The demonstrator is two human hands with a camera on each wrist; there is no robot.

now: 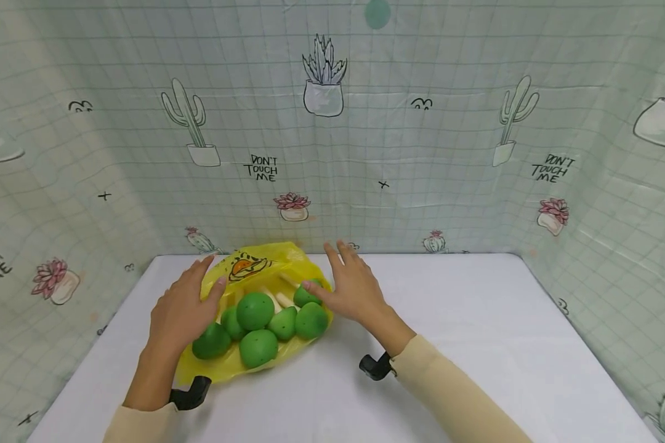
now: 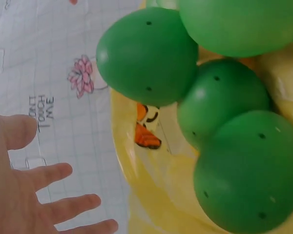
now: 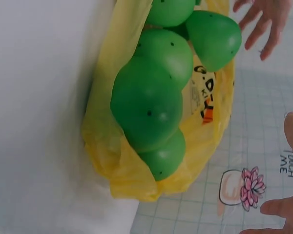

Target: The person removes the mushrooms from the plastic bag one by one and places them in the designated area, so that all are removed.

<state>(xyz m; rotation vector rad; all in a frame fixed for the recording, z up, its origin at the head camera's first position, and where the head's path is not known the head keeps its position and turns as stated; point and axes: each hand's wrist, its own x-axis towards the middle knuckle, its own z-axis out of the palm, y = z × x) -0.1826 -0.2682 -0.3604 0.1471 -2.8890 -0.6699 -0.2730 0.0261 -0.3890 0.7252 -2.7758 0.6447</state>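
A yellow plastic bag with an orange and black print lies on the table, its mouth facing me. Several green, rounded, fruit-like pieces with small dark dots, such as this green piece, sit in its opening. Pale stick-like parts show behind them. My left hand is at the bag's left side, fingers extended and thumb apart. On the right, my right hand has its fingers spread, the thumb overlapping a green piece in the head view. Both wrist views show loosely spread fingers holding nothing.
The bag lies on a white-covered table. A pale green gridded cloth printed with potted plants hangs behind and along both sides. Black wrist mounts stick out below both wrists.
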